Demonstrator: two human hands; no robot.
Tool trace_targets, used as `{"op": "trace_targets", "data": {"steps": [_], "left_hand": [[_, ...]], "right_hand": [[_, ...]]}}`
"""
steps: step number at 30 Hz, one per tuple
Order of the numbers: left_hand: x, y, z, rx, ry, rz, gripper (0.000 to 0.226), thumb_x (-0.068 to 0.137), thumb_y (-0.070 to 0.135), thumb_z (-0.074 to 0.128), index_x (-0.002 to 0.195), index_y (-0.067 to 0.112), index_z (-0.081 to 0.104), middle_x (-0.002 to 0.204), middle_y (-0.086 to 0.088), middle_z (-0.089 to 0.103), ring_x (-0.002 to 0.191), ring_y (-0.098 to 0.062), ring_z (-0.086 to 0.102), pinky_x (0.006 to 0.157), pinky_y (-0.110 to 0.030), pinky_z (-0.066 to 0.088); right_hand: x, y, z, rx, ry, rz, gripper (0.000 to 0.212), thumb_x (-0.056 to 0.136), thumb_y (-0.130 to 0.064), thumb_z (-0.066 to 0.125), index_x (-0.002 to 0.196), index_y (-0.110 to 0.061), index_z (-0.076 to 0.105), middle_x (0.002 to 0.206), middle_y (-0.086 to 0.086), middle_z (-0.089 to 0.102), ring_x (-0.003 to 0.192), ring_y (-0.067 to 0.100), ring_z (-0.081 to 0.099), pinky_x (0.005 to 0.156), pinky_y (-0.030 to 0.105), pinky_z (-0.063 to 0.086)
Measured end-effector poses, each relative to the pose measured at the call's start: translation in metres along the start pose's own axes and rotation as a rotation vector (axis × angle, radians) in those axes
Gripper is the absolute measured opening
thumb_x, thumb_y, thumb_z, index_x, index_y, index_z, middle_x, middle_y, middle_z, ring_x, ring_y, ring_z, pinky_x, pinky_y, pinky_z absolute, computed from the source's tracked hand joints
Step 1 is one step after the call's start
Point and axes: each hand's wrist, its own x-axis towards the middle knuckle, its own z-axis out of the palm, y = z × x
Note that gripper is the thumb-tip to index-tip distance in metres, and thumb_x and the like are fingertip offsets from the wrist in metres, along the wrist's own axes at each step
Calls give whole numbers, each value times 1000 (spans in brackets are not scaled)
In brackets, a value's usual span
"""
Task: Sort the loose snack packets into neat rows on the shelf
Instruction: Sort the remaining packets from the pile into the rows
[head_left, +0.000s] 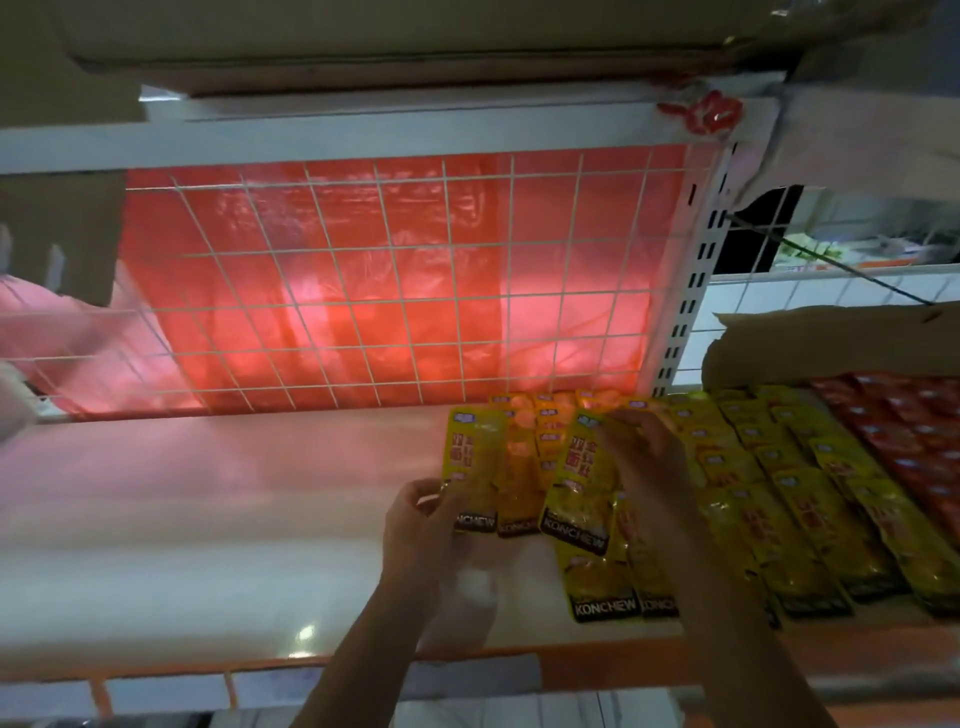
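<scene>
1. While the left hand (421, 525) pinches the bottom edge of the leftmost KONCHEW packet (470, 467), the right hand (647, 462) curls its fingers over the top end of a tilted packet (576, 488) just beside it.
2. Both packets lie in a loose fan on the white shelf (208, 519), at the left end of the yellow rows (810, 499).
3. The step in hand looks like squaring this cluster into line. Next, I'd guess, the tilted packet needs turning straight and sliding flush against its neighbours.
4. Further right lie red packets (914, 431). Behind stands a wire grid (389, 270) backed by red plastic sheet.
</scene>
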Motion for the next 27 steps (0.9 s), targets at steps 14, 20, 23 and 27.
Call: {"op": "trace_targets", "data": {"steps": [14, 20, 23, 27], "left_hand": [[-11, -14, 9, 936, 42, 356, 27, 81, 52, 64, 80, 25, 61, 76, 9, 67, 75, -14, 64, 69, -28, 51], [-12, -20, 10, 1063, 8, 433, 33, 81, 58, 62, 83, 25, 66, 80, 7, 70, 73, -14, 66, 71, -32, 55], [-15, -19, 13, 1014, 39, 512, 27, 88, 49, 59, 85, 24, 68, 85, 7, 71, 75, -13, 66, 72, -33, 55], [-22, -11, 19, 767, -124, 478, 20, 90, 44, 58, 94, 27, 67, 81, 11, 71, 68, -1, 65, 68, -26, 56]], "right_hand": [[-7, 5, 9, -263, -124, -70, 23, 91, -19, 61, 112, -24, 65, 55, -10, 47, 44, 7, 41, 47, 26, 35], [-12, 5, 14, -382, -171, -103, 34, 93, -19, 58, 126, -18, 60, 68, -12, 49, 51, 5, 44, 46, 13, 35], [-16, 2, 16, -388, -190, -99, 33, 94, -19, 57, 127, -17, 58, 73, -13, 53, 51, 2, 47, 45, 6, 36], [-20, 4, 25, -407, -190, -104, 33, 93, -22, 58, 126, -18, 59, 102, 0, 67, 67, -2, 54, 53, 5, 35]]}}
